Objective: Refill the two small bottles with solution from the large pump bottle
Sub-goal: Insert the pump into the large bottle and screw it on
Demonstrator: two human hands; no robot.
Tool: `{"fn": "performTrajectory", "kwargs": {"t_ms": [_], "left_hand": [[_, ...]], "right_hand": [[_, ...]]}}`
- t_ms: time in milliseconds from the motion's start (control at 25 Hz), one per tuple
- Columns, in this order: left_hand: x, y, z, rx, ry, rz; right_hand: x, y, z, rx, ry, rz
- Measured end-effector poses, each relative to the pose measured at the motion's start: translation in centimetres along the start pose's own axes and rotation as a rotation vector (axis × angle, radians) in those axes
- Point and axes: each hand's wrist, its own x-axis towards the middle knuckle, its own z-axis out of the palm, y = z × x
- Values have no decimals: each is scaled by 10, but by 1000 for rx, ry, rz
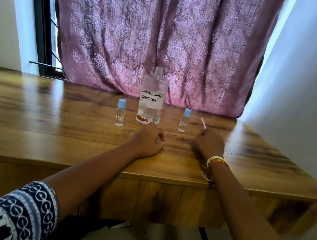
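Stood upright near the middle of the wooden worktop [47,128], close before a mauve patterned curtain [158,25]: a large clear bottle [153,98] hand-labelled "Contact Lens Solution", neck open, no pump head fitted. Held only a shallow pool of clear liquid at its base, so probably light and easy to tip; best gripped round the flat-sided body, below the label. Smooth plastic, likely slippery if wet.

Stood just to its left: a small clear bottle [120,113] with a blue cap and a tiny label. Stood just to its right, a little farther back: a matching small bottle [184,121]. Both capped, light, easily knocked over; best steadied at the body while twisting the cap.

Rested on the worktop just in front of the large bottle: the left hand [150,139], fingers curled under, nothing visibly held. Rested in front and to the right of the large bottle: the right hand [209,144], bangles at the wrist, pinching the lower end of a thin pale tube [203,123], possibly the pump's dip tube.

Hidden by the right hand: any pump head. Too small to read: small-bottle labels and fill levels.
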Motion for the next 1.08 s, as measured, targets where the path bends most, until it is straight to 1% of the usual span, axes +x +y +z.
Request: {"fn": "performTrajectory", "kwargs": {"t_ms": [40,80,120,160,200,240,280,320,400,480,560,640,720,800,840,920,1080], "left_hand": [[-1,1,0,-6,1,5],[-1,2,-1,-30,12,4],[-1,2,-2,-69,37,-5],[0,2,-3,-112,73,-24],[1,2,-6,-146,113,-47],[3,3,-10,-167,149,-62],[6,4,-14,-175,177,-60],[10,6,-21,-173,197,-41],[22,10,-37,-152,221,15],[37,17,-55,-124,250,58],[52,23,-71,-111,292,92],[66,28,-85,-103,362,108],[79,27,-97,-91,450,76],[92,24,-106,-77,506,16],[100,21,-109,-75,507,-22],[114,19,-115,-106,456,-96],[139,17,-116,-221,281,-226]], "right_hand": [[5,-4,-3,201,9,92],[9,-9,-7,459,8,225],[12,-16,-11,780,-27,359],[13,-25,-15,1113,-81,454],[13,-32,-19,1383,-130,495],[15,-38,-25,1557,-170,487],[19,-42,-30,1659,-207,446],[23,-47,-35,1697,-245,382],[32,-56,-46,1627,-300,227],[43,-67,-56,1484,-286,88],[55,-78,-66,1361,-185,-13],[68,-92,-78,1295,-82,-118],[80,-111,-91,1251,-32,-202],[92,-128,-101,1185,-8,-258],[97,-137,-104,1147,-6,-273],[102,-153,-109,1078,-11,-283],[110,-177,-114,939,43,-297]]}}
